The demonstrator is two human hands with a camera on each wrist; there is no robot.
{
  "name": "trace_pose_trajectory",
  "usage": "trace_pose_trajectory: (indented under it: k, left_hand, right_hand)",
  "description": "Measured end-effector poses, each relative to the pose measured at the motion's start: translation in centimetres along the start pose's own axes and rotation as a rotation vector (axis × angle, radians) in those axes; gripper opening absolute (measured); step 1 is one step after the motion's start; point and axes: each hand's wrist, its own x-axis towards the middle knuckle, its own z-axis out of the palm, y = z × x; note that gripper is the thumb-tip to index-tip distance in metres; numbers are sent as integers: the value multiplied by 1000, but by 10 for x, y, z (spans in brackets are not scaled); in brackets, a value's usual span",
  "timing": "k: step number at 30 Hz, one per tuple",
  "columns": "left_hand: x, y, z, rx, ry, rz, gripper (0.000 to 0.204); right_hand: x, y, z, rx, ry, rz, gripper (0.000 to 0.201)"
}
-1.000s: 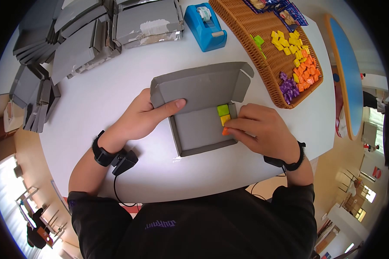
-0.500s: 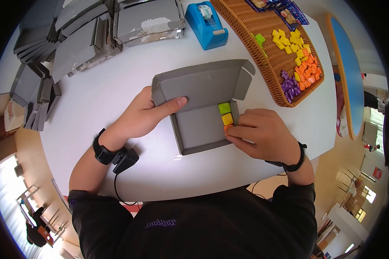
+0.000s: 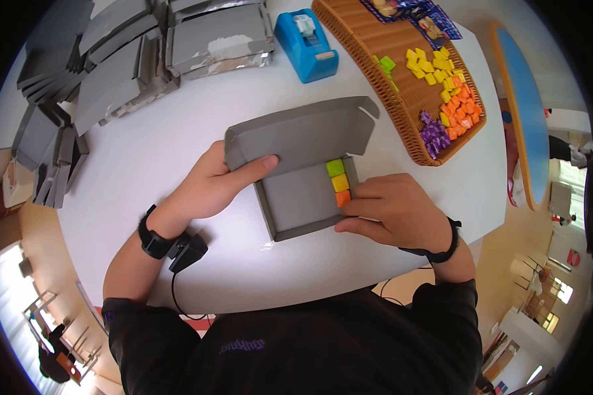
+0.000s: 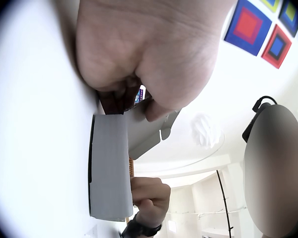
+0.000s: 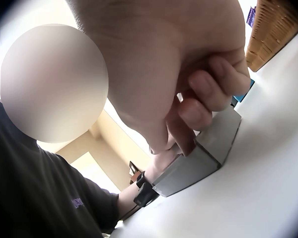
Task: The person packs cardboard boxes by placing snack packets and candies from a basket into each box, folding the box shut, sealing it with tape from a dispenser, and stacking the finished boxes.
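A grey cardboard box [image 3: 296,204] lies on the white table with its lid [image 3: 303,135] raised. My left hand [image 3: 207,181] grips its left side at the lid fold, thumb on the inner face and fingers behind. Along the box's right wall, a green candy [image 3: 335,168], a yellow candy [image 3: 338,183] and an orange candy [image 3: 343,198] stand in a row. My right hand [image 3: 395,207] is at the right wall, index fingertip beside the orange candy, thumb apart and lower. In the right wrist view, the other fingers [image 5: 203,84] curl loosely outside the box.
A wicker basket [image 3: 389,99] at the back right holds loose yellow, orange, purple and green candies, plus blue snack packets [image 3: 435,27]. A blue tape dispenser [image 3: 306,49] stands left of it. Stacked grey boxes [image 3: 217,43] fill the back left.
The orange candy, pinched in the right fingers earlier, now lies in the box below the yellow one. The right thumb has moved away from it. The left hand keeps its grip.
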Motion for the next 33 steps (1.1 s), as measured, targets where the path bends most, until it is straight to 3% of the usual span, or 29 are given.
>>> trace_pose_trajectory:
  k: [5, 7, 8, 9, 11, 14, 15, 22, 26, 28, 30, 32, 33]
  left_hand:
    - [-1, -1, 2, 63, 32, 18, 36]
    - [-2, -2, 1, 83, 38, -21, 36]
    - [-2, -3, 0, 82, 34, -7, 36]
    - [-2, -4, -1, 134, 10, 15, 36]
    - [-1, -4, -1, 186, -7, 43, 36]
    - [-1, -3, 2, 104, 32, 15, 36]
    - [-2, 0, 2, 91, 32, 5, 36]
    - [-1, 0, 0, 72, -7, 12, 40]
    - [0, 3, 1, 70, 8, -13, 41]
    - [1, 1, 2, 62, -12, 29, 42]
    - [1, 2, 2, 30, -19, 35, 42]
    - [2, 2, 3, -3, -27, 46, 41]
    - [2, 1, 3, 4, -27, 47, 41]
  right_hand:
    - [-4, 4, -33, 59, -19, 77, 18]
    - [-13, 16, -56, 103, 96, 283, 8]
    - [-17, 28, -62, 83, 296, 331, 14]
    - [-23, 35, -79, 101, 317, 553, 11]
    - [-38, 65, -98, -168, 421, 651, 16]
    - [-60, 99, -108, -285, 369, 593, 25]
    - [-59, 98, -111, -155, 305, 717, 30]
    - [-59, 103, -109, -324, 221, 527, 34]
    - [-53, 97, -107, -333, 295, 442, 28]
    - [-48, 85, -107, -47, 392, 522, 21]
    - [-41, 62, -106, -72, 376, 477, 16]
    - [-36, 42, -102, 128, 223, 447, 15]
    - [-32, 36, -92, 199, 193, 318, 15]
